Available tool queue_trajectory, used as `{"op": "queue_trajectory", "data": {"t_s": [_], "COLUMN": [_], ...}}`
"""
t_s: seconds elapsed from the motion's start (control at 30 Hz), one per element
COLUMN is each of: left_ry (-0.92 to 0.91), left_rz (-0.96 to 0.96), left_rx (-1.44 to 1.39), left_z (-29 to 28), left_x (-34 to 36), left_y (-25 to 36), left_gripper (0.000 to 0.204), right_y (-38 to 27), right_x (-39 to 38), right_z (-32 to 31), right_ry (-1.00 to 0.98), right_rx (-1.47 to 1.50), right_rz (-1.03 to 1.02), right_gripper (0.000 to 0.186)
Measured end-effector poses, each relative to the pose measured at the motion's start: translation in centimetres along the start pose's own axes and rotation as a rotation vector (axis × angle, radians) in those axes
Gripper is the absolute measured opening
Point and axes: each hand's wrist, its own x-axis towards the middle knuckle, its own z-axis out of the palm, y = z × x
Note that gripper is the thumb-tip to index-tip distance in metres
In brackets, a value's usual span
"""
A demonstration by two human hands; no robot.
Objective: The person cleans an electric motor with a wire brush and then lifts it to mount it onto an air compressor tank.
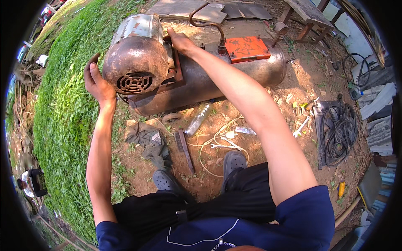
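Observation:
A rusty cylindrical electric motor (135,58) with a vented end cap sits on a bracket atop a horizontal metal tank (205,88). My left hand (97,81) grips the motor's left side, fingers curved along it. My right hand (181,42) holds it at the upper right, fingertips partly hidden. An orange plate (247,49) is mounted on the tank's right part, beside a curved dark pipe (218,29).
On the dirt lie a grey cloth (146,142), brush (184,150), plastic bottle (197,119), loose cord (217,154), wrench (300,127) and cooling fan (335,131). A wooden bench (307,16) stands upper right. Grass (63,117) runs along the left; another person (29,184) is at far left.

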Motion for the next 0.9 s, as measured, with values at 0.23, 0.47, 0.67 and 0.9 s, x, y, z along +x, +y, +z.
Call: {"op": "queue_trajectory", "data": {"t_s": [0.23,0.47,0.67,0.9], "left_ry": [0.118,0.259,0.274,0.439], "left_rz": [-0.018,0.094,0.055,0.083], "left_rx": [-0.023,0.155,0.031,0.124], "left_z": [3.1,5.8,6.1,6.0], "left_x": [-3.9,-6.0,-6.0,-7.7], "left_y": [2.6,4.8,3.6,2.5], "left_gripper": [0.041,0.056,0.067,0.064], "right_y": [4.7,5.2,4.3,5.4], "right_x": [5.1,5.0,4.8,6.0], "right_z": [1.6,0.8,1.5,1.6], "right_ry": [0.149,0.165,0.220,0.129], "right_rx": [0.191,0.105,0.100,0.200], "right_rz": [-0.013,-0.013,-0.017,-0.055], "right_gripper": [0.067,0.062,0.069,0.082]}}
